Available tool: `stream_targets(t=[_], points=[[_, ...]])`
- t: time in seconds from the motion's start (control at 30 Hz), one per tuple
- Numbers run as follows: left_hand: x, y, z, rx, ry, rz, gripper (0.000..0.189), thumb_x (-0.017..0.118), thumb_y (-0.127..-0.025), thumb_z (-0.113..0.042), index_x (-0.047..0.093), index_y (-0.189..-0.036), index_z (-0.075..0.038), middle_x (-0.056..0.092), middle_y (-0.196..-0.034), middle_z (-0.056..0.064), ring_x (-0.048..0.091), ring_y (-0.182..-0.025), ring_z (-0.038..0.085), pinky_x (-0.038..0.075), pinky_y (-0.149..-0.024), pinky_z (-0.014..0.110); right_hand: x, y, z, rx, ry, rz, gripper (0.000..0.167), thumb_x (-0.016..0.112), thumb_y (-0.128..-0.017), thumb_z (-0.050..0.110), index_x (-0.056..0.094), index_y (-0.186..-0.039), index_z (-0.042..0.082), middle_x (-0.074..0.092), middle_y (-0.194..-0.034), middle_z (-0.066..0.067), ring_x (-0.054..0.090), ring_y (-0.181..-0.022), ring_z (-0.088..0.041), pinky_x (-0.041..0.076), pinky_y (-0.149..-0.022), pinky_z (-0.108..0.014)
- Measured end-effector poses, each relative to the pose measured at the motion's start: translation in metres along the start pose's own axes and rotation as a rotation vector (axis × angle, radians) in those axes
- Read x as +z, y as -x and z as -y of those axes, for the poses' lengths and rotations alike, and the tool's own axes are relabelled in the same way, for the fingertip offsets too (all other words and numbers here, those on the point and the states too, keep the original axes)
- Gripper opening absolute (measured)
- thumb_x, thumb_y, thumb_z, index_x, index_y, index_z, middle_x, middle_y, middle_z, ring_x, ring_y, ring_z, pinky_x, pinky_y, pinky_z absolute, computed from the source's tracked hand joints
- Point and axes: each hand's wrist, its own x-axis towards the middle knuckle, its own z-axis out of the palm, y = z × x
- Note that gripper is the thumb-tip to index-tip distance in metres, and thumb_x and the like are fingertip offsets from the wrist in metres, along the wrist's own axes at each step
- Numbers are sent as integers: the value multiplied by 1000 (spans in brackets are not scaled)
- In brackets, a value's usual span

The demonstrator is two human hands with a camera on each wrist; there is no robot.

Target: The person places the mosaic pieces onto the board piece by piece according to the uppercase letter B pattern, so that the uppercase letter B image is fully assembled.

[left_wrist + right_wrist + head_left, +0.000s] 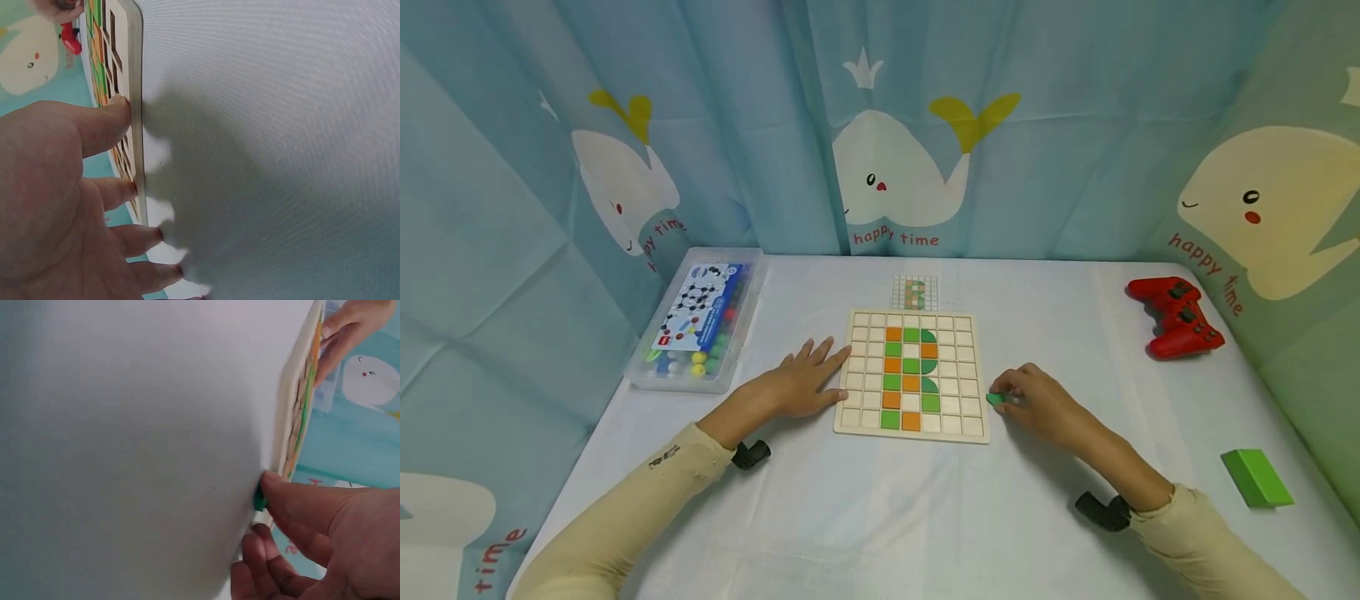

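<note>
A square wooden grid board (958, 383) lies mid-table, with orange and green square tiles and dark green rounded tiles set in its middle columns. My left hand (805, 383) is spread at the board's left side, thumb and index fingertip touching its edge in the left wrist view. Just off the board's right edge, my right hand (1037, 404) pinches a small green tile (995, 399) between thumb and finger. In the right wrist view, that tile (259, 499) is mostly covered by the thumb. A printed pattern card (915, 292) lies behind the board.
A clear plastic case (737, 333) of coloured balls stands at the back left. A red game controller (1176, 318) lies at the back right, and a green block (1257, 478) sits near the right edge. Printed curtains (1075, 167) close in the table's back and sides.
</note>
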Motion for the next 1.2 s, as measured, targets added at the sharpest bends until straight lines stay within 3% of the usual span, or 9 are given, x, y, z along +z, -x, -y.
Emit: stream_targets(t=[0.07, 0.2, 0.33, 0.47, 0.6, 0.77, 1.2], points=[[0, 0, 0, 0, 5, -3, 79, 50, -110, -52, 12, -172, -23, 4, -177, 17, 1, -162, 45, 14, -127, 67, -1, 0, -3, -28, 0, 5, 18, 73, -98, 3, 73, -115, 6, 62, -112, -13, 62, -105, -30, 55, -87, -45], [-1, 0, -1, -2, 13, -1, 79, 50, -110, -52, 12, -172, -23, 4, -177, 17, 1, -162, 45, 13, -127, 67, -1, -2, -7, -82, 32, -19, 30, 70, -95, -8, 70, -122, 4, 61, -115, -18, 62, -108, -35, 56, -90, -50], [-1, -1, -1, -5, 3, 4, 79, 50, -110, -52, 11, -172, -23, 3, -177, 17, 1, -162, 46, 13, -127, 67, 2, -3, -9, -37, 32, -48, 36, 73, -97, 3, 61, -129, -3, 59, -117, -21, 59, -109, -36, 54, -88, -50], [-1, -1, -1, -6, 6, 4, 79, 50, -110, -53, 11, -172, -23, 4, -177, 17, 1, -162, 45, 13, -128, 66, 4, -4, -7, 19, 14, -42, 31, 73, -100, 14, 62, -124, -2, 58, -115, -20, 57, -106, -33, 52, -86, -47], [-1, -1, -1, -6, 9, 4, 79, 50, -110, -53, 12, -172, -23, 4, -177, 17, 1, -162, 45, 13, -128, 66, 1, -5, -9, 13, 5, -10, 22, 68, -104, 11, 65, -123, 0, 58, -118, -19, 59, -110, -33, 53, -90, -48], [-1, -1, 0, -10, 1, 5, 80, 49, -109, -54, 11, -172, -23, 4, -177, 17, 1, -162, 45, 13, -128, 66, 1, -6, -12, -5, -30, -26, 30, 74, -100, 13, 65, -124, -2, 60, -117, -19, 59, -109, -33, 52, -94, -52], [0, -1, 1, -11, -6, 7, 79, 49, -110, -54, 11, -172, -23, 4, -177, 17, 2, -162, 45, 13, -128, 66, 4, -11, -16, -2, -63, -25, 25, 76, -99, 15, 68, -116, -1, 64, -108, -12, 62, -100, -25, 54, -87, -42]])
